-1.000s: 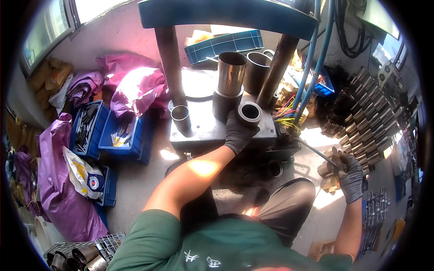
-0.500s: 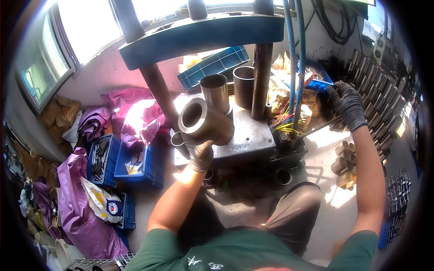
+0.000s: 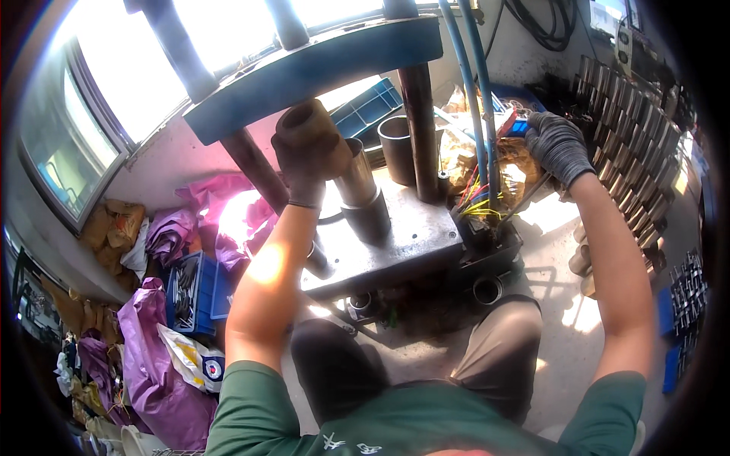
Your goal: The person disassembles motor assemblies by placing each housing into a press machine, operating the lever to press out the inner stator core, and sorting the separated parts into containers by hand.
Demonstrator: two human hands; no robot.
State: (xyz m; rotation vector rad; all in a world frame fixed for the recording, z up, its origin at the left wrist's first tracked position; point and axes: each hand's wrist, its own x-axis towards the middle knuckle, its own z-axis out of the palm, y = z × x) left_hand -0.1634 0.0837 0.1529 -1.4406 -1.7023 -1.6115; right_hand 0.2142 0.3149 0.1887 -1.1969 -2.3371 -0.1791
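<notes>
My left hand [image 3: 310,169], gloved, is closed round a thick-walled metal sleeve [image 3: 304,117], raised beneath the press's blue crossbeam [image 3: 319,64]. Beside it, a shiny steel cylinder [image 3: 356,179] stands in a darker metal ring [image 3: 369,220] on the press plate [image 3: 417,247]; my hand partly covers the cylinder's upper end. My right hand [image 3: 560,148], in a grey glove, is closed at the upper end of a metal lever [image 3: 525,199]. Its fingers hide the lever's tip. A wide dark cylinder [image 3: 397,152] stands farther back on the plate.
Blue hoses [image 3: 479,106] and loose coloured wires [image 3: 477,199] run beside the press. Rows of metal tubes [image 3: 631,137] are stacked at the right. Blue bins [image 3: 194,292] and purple sacks [image 3: 152,357] lie at the left. A blue crate [image 3: 365,114] leans behind the press.
My left hand has lifted the sleeve up and to the left, uncovering the steel cylinder and ring. My right hand and the lever have swung up and left. The whole view has shifted somewhat.
</notes>
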